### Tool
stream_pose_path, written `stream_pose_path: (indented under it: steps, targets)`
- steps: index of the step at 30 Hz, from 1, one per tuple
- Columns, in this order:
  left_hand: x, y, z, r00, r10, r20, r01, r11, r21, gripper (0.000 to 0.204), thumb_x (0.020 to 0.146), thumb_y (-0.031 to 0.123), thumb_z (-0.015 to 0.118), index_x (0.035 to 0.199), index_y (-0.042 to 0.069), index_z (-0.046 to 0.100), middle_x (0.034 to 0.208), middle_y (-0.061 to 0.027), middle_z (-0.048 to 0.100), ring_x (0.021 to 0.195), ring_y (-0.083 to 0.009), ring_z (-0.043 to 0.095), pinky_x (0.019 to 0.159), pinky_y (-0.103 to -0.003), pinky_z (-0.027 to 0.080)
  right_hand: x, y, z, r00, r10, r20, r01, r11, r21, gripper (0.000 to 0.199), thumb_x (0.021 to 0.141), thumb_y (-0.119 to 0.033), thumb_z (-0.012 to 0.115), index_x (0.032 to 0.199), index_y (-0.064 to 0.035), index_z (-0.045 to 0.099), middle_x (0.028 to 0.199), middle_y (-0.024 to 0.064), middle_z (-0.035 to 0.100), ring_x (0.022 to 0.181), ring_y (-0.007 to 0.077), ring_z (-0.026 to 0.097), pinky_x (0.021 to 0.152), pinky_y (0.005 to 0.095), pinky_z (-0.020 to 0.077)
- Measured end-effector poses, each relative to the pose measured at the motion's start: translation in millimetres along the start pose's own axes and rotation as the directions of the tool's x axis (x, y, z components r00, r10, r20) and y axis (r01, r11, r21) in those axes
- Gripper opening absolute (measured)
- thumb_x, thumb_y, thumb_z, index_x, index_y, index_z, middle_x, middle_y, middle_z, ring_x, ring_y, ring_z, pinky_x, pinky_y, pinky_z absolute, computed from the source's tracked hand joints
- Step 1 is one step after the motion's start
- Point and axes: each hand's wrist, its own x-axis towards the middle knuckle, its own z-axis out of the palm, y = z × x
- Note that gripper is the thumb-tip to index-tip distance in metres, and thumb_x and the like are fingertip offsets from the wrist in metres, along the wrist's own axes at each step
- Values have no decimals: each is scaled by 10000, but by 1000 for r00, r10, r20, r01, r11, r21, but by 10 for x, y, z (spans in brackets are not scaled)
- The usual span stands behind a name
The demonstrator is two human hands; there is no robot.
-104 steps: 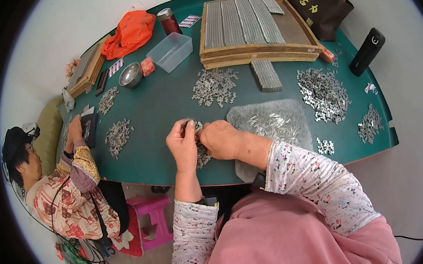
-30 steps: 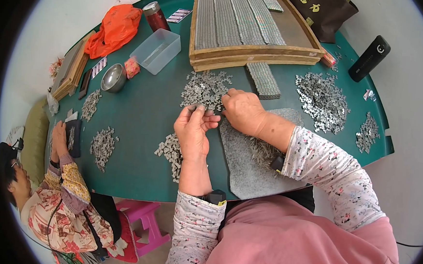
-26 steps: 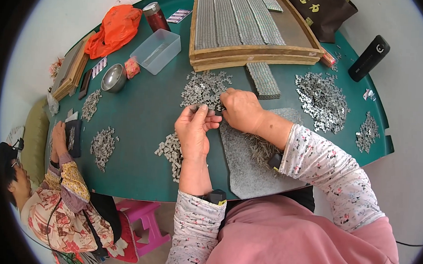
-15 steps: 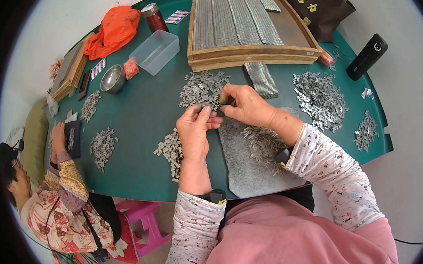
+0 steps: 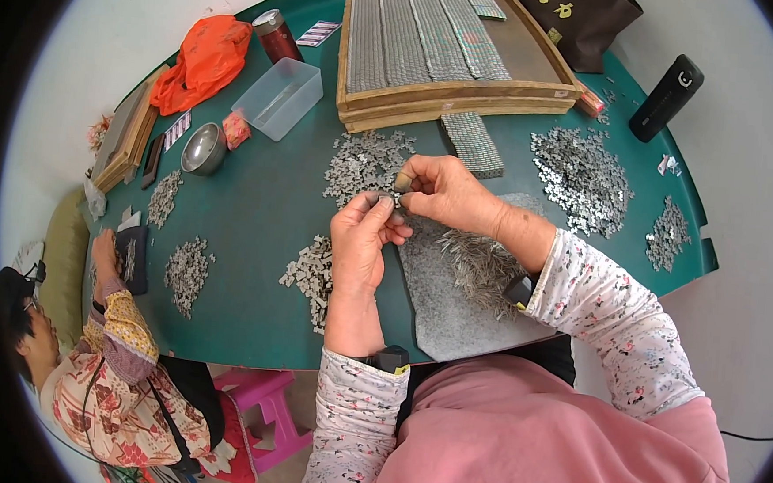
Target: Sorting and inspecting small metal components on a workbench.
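My left hand (image 5: 360, 240) and my right hand (image 5: 447, 192) meet over the table, fingertips almost touching. Between them shows a small silvery metal piece (image 5: 397, 201), partly hidden by the fingers. My left thumb and fingers pinch it from one side while my right thumb and forefinger close on it from the other. Just beyond the hands lies a pile of small flat metal pieces (image 5: 360, 165). Beside my left wrist is a pile of pale blocky pieces (image 5: 313, 277). Under my right forearm, a bundle of thin metal pins (image 5: 478, 269) rests on a grey felt mat (image 5: 452, 325).
A wooden tray (image 5: 453, 101) with rows of metal pieces stands at the back, a block of stacked pieces (image 5: 474, 145) before it. Rightward are a loose metal pile (image 5: 585, 183) and a black bottle (image 5: 667, 99). Leftward, a plastic box (image 5: 280, 102), metal bowl (image 5: 204, 149) and co-worker (image 5: 121, 385).
My fingertips have drawn closer together, and the small metal piece now shows between them. The co-worker's hand has shifted slightly.
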Motion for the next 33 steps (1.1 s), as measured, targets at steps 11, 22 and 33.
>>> stream_pose_path:
  steps: [11,22,33]
  targets:
    - [-26,24,117,997,71,-40,-67,994,88,117,914,91,566,920,-25,580,730,-113,648,590,-200,656,494,-264,520,-58,-134,-4,998,-19,-56,10,988,-155,152,798,-8,604,938,44,633,776,43,640,716,58,581,614,227,489]
    - [30,120,-198,886,207,-414,-300,938,-172,95,905,105,592,912,11,578,776,-110,644,644,-200,654,530,-262,530,108,24,49,969,-239,57,199,627,-754,165,731,-71,622,884,-52,681,848,148,641,799,327,630,734,403,513]
    - [48,127,-199,897,163,-411,-263,944,-199,157,907,129,603,938,-22,571,787,-135,647,650,-214,661,541,-270,549,188,-33,426,973,-105,204,229,439,-868,189,743,-141,673,898,-45,621,870,137,615,876,305,624,738,400,510]
